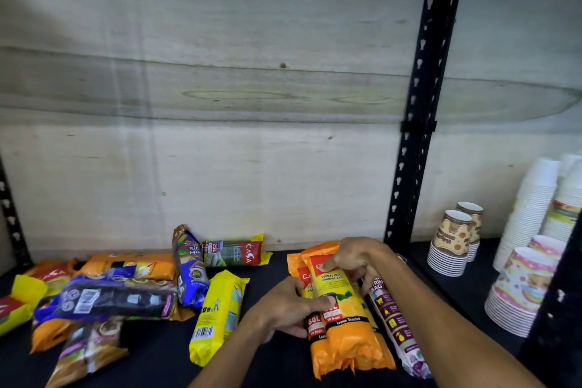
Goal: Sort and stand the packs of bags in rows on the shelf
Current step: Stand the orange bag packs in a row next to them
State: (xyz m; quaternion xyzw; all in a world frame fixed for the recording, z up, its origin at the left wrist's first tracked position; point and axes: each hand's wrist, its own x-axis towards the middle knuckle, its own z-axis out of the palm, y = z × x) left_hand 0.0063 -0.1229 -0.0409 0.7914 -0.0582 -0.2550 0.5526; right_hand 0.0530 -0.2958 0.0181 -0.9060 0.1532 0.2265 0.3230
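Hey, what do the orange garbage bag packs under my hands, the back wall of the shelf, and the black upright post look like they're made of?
Orange garbage bag packs: thin glossy plastic film, judging by the crinkles and sheen. Pale back wall of the shelf: probably unfinished plywood or board; grain and knots show, matte. Black upright post: apparently painted metal, with punched keyhole slots.

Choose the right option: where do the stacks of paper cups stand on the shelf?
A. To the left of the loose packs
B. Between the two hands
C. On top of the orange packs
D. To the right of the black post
D: the cups stand right of the black post, while the orange packs and both hands lie to its left.
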